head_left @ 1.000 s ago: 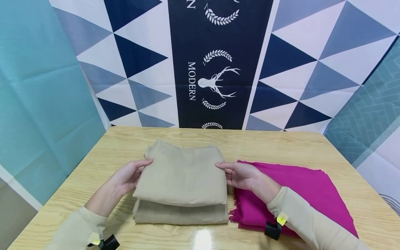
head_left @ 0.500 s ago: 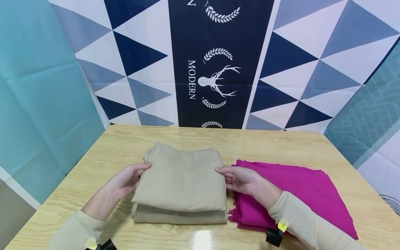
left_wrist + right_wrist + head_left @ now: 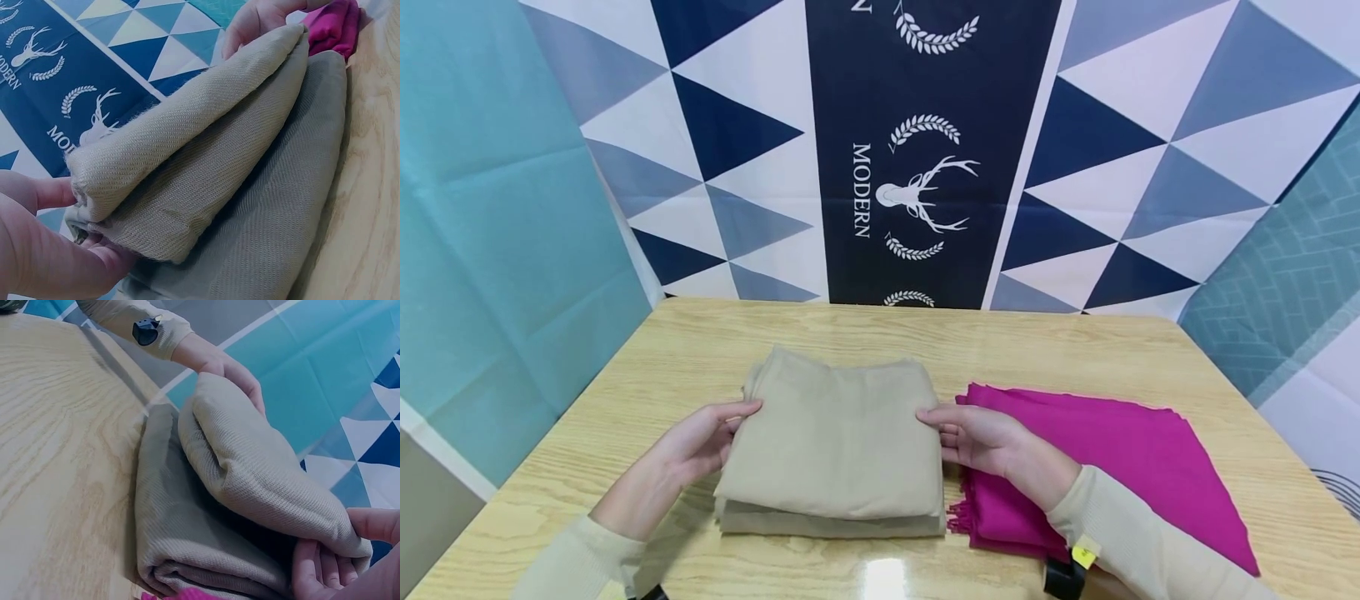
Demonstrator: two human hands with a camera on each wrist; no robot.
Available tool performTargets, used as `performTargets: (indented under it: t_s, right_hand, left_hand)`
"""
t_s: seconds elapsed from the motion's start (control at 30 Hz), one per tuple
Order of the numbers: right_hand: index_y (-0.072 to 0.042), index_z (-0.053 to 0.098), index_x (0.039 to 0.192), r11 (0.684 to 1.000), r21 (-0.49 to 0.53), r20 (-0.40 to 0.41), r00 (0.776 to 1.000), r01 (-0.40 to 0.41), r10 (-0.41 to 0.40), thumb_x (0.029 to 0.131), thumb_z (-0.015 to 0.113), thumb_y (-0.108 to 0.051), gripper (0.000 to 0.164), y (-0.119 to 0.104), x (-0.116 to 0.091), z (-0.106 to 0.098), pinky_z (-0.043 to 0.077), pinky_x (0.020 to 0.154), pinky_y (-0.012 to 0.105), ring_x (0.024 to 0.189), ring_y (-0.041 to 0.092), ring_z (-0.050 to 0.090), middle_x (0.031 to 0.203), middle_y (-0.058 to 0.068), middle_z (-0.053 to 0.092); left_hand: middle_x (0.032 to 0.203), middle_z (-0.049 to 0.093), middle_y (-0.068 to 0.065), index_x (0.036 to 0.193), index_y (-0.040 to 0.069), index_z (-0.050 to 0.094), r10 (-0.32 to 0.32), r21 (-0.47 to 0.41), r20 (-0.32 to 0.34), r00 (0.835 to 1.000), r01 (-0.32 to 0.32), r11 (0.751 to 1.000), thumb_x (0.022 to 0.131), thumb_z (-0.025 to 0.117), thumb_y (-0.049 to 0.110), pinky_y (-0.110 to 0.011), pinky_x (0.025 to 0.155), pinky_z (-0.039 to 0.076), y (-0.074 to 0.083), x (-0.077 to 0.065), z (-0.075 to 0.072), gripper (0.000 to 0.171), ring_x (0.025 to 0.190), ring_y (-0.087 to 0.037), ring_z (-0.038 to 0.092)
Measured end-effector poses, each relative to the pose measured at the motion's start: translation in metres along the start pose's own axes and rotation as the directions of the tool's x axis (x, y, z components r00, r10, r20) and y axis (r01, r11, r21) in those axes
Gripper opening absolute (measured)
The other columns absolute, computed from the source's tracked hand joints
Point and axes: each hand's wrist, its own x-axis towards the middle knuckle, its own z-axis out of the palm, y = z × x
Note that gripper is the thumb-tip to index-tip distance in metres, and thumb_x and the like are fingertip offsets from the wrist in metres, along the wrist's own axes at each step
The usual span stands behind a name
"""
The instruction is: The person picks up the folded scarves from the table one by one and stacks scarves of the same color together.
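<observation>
A folded beige cloth [image 3: 838, 450] with a twill weave is held between both hands in the head view. My left hand [image 3: 703, 437] pinches its left edge, thumb on top and fingers underneath. On the opposite edge my right hand [image 3: 988, 437] has the same kind of pinch. In the left wrist view the raised upper part [image 3: 156, 150] shows as a thick double fold. Beneath it lies a lower folded part [image 3: 287, 181], flat on the table; the right wrist view shows a dark wedge of space between that lower part [image 3: 194, 544] and the raised one.
Just right of the beige cloth lies a folded magenta scarf [image 3: 1112, 467], its fringe facing the cloth and my right forearm reaching over it. The wooden table [image 3: 1045, 350] ends at a patterned blue and white backdrop [image 3: 730, 167].
Both hands have lowered the upper part and drawn it slightly toward me. Its front edge now sits closer over the lower part, covering more of it. The magenta scarf has not moved.
</observation>
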Motion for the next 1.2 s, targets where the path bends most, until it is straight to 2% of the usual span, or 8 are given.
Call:
performTargets:
  t_s: [0.43, 0.53, 0.73, 0.83, 0.9, 1.03, 1.1, 1.2]
  right_hand:
    - [-0.015, 0.064, 0.096, 0.999, -0.037, 0.033, 0.999, 0.007, -0.006, 0.096, 0.061, -0.017, 0.003, 0.004, -0.001, -0.003, 0.055, 0.085, 0.022, 0.092, 0.007, 0.065, 0.093, -0.007, 0.07]
    - [-0.012, 0.064, 0.102, 0.999, -0.047, 0.03, 1.0, 0.01, -0.009, 0.096, 0.06, -0.014, 0.007, 0.004, -0.003, -0.004, 0.054, 0.086, 0.022, 0.093, 0.007, 0.066, 0.094, -0.006, 0.07]
    - [0.006, 0.045, 0.133, 0.998, -0.055, -0.006, 1.0, 0.015, -0.015, 0.097, 0.057, -0.008, 0.04, 0.004, -0.007, -0.005, 0.051, 0.099, 0.029, 0.096, 0.008, 0.065, 0.102, -0.002, 0.066]
    - [0.003, 0.051, 0.127, 0.999, -0.046, -0.022, 0.999, 0.024, -0.025, 0.098, 0.056, -0.008, 0.031, 0.003, -0.01, -0.007, 0.049, 0.105, 0.034, 0.096, 0.008, 0.064, 0.101, -0.001, 0.064]
    - [0.0, 0.057, 0.119, 0.999, -0.043, -0.017, 0.999, 0.03, -0.031, 0.099, 0.054, -0.008, 0.022, 0.002, -0.011, -0.01, 0.051, 0.104, 0.033, 0.096, 0.008, 0.065, 0.099, -0.001, 0.065]
    - [0.005, 0.053, 0.128, 0.998, -0.054, -0.007, 0.999, 0.032, -0.033, 0.101, 0.05, -0.009, 0.031, -0.001, -0.013, -0.014, 0.055, 0.097, 0.03, 0.099, 0.009, 0.065, 0.106, 0.002, 0.066]
    - [0.01, 0.044, 0.136, 0.997, -0.073, 0.005, 0.999, 0.04, -0.04, 0.101, 0.049, -0.01, 0.041, -0.003, -0.013, -0.016, 0.056, 0.096, 0.028, 0.1, 0.009, 0.065, 0.109, 0.004, 0.065]
    - [0.013, 0.037, 0.14, 0.992, -0.106, 0.028, 0.998, 0.066, -0.063, 0.101, 0.05, -0.011, 0.048, -0.007, -0.013, -0.02, 0.056, 0.095, 0.027, 0.1, 0.009, 0.067, 0.108, 0.002, 0.068]
  left_hand:
    - [0.098, 0.069, 0.008, 0.119, 0.009, 0.049, -0.011, 0.034, 0.004, 1.0, 0.011, 0.999, 0.1, 0.054, 0.027, -0.023, 0.082, 0.056, -0.012, -0.001, -0.005, 0.027, 0.089, -0.005, 0.068]
    - [0.099, 0.07, 0.008, 0.119, 0.009, 0.051, -0.006, 0.038, 0.007, 1.0, 0.006, 0.999, 0.1, 0.054, 0.027, -0.023, 0.083, 0.056, -0.014, 0.0, -0.007, 0.026, 0.09, -0.006, 0.067]
    - [0.096, 0.071, 0.009, 0.108, 0.015, 0.058, 0.019, 0.04, 0.07, 0.997, -0.022, 0.999, 0.101, 0.052, 0.022, -0.02, 0.08, 0.056, -0.02, 0.005, -0.015, 0.012, 0.087, -0.004, 0.067]
    - [0.095, 0.072, 0.01, 0.107, 0.014, 0.061, 0.023, 0.062, 0.089, 0.996, -0.029, 0.998, 0.102, 0.051, 0.02, -0.019, 0.081, 0.056, -0.022, 0.006, -0.019, 0.012, 0.087, -0.003, 0.067]
    - [0.095, 0.073, 0.009, 0.116, 0.006, 0.058, 0.025, 0.114, 0.07, 0.997, -0.033, 0.993, 0.101, 0.053, 0.021, -0.02, 0.082, 0.056, -0.022, 0.006, -0.021, 0.022, 0.088, -0.003, 0.068]
    - [0.097, 0.071, 0.004, 0.136, -0.012, 0.037, 0.04, 0.285, -0.032, 0.999, -0.03, 0.958, 0.099, 0.058, 0.024, -0.022, 0.081, 0.058, -0.019, 0.001, -0.022, 0.055, 0.089, -0.005, 0.068]
    - [0.099, 0.071, 0.001, 0.138, -0.015, 0.032, 0.058, 0.382, -0.089, 0.994, -0.019, 0.924, 0.098, 0.059, 0.026, -0.024, 0.08, 0.059, -0.016, -0.002, -0.022, 0.064, 0.089, -0.007, 0.07]
    - [0.106, 0.071, -0.008, 0.136, -0.014, 0.039, 0.101, 0.524, -0.148, 0.984, -0.009, 0.852, 0.097, 0.06, 0.028, -0.03, 0.083, 0.059, -0.009, -0.003, -0.022, 0.061, 0.092, -0.012, 0.07]
